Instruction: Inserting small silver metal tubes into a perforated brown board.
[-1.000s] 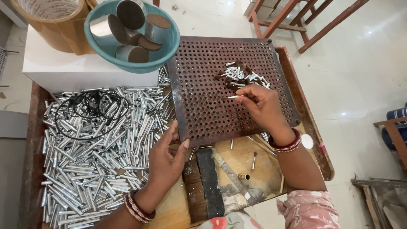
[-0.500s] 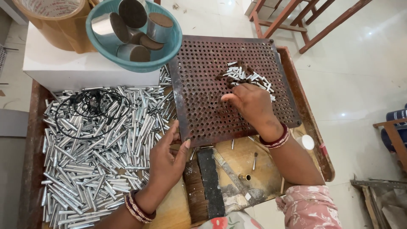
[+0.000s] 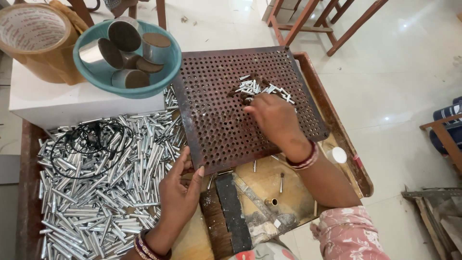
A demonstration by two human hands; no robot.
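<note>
A pale, glossy tiled floor (image 3: 409, 72) spreads out beyond the fingertips and off to their right, and soft light from overhead lies on it in bright patches. Farther off, past the fingers, stand the reddish-brown legs and rungs of a wooden chair (image 3: 313, 19), and a second wooden chair frame (image 3: 445, 139) pokes in at the far right edge. Low down to the right, nearer than the fingers, some grey boards (image 3: 438, 212) lie on the floor.

Pink floral sleeve (image 3: 347, 230), bangles on both wrists
</note>
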